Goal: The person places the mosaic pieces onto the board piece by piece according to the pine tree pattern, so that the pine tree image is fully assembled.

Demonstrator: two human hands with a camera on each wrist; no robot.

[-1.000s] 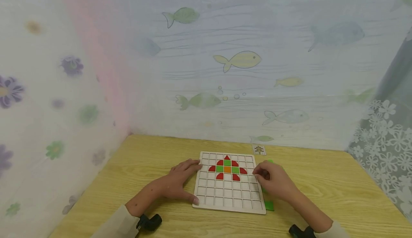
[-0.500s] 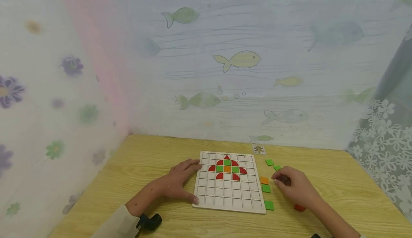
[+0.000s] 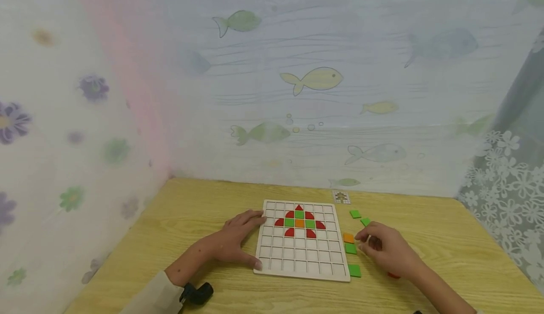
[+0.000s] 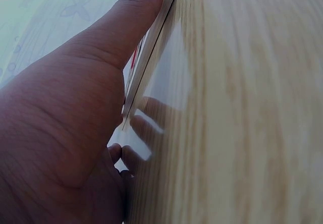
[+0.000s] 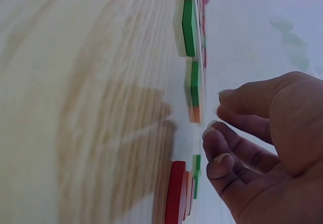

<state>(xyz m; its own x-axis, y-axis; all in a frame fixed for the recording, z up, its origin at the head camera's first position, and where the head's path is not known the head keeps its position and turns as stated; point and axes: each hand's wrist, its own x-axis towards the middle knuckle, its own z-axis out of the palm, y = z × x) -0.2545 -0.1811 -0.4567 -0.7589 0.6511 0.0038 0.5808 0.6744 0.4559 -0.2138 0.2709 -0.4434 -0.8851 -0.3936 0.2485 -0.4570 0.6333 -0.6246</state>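
A square wooden grid board [image 3: 297, 252] lies on the table with red, green and orange pieces set in its upper cells. My left hand [image 3: 231, 242] rests at the board's left edge, thumb on the near corner and fingers spread along the side. My right hand [image 3: 388, 250] hovers right of the board, its fingertips close to an orange tile [image 3: 348, 238]. In the right wrist view its fingers [image 5: 242, 100] are loosely bent and nothing shows between them. A green tile [image 3: 350, 249] touches the orange one, and another green tile [image 3: 354, 270] lies nearer.
Behind the right hand are two more green tiles, one farther back [image 3: 355, 214] and one partly hidden [image 3: 365, 221]. A red piece [image 5: 175, 193] lies under the right hand. A small pattern card [image 3: 341, 197] lies at the table's back edge, by the printed curtain.
My right hand has drawn back from the board's right edge, uncovering the tiles there, then shifted slightly left toward the orange tile. The left hand and board stay put.
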